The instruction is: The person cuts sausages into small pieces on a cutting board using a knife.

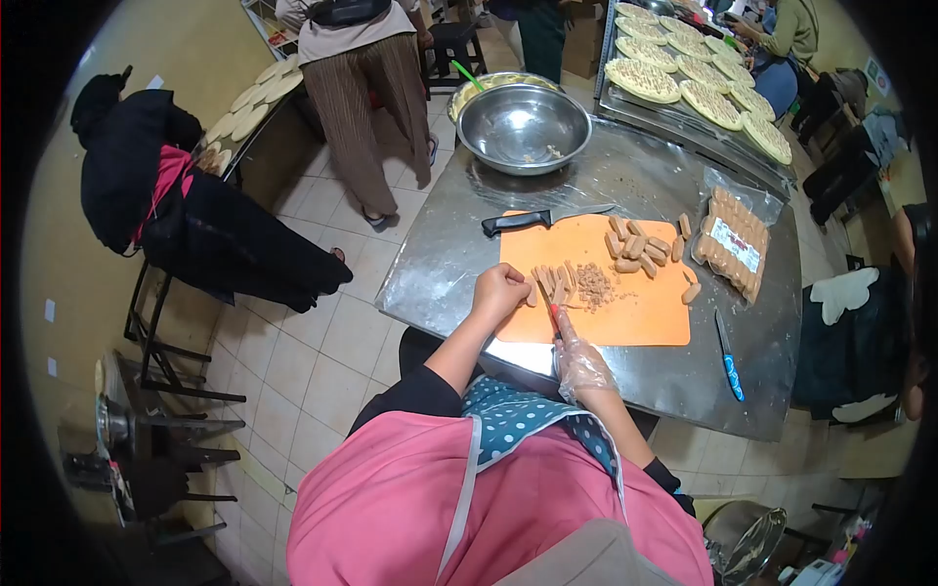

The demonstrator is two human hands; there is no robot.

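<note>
Gripping a red-handled knife (pixel 556 312), the right hand (pixel 583 363), in a clear plastic glove, is wrapping its fingers round the handle over the near edge of the orange cutting board (pixel 606 330). The bare left hand (pixel 500 291) is resting at the board's left edge, fingers curled and fingertips beside the sausage strips (pixel 559 281); whether it is pinching one, I cannot tell. Diced sausage (pixel 593 286) is lying just right of the blade, and cut sausage chunks (pixel 635 244) are heaping up towards the board's far right corner, a few spilling over its right edge. A black-handled knife (pixel 518 224) is lying across the far left corner, bordering the work. Beyond, a steel bowl (pixel 525 127) is standing by the worktop's far edge. A sausage pack (pixel 731 242) is lying near the worktop's right edge, and a blue-handled knife (pixel 731 376) is lying nearer the person, right of the board.
</note>
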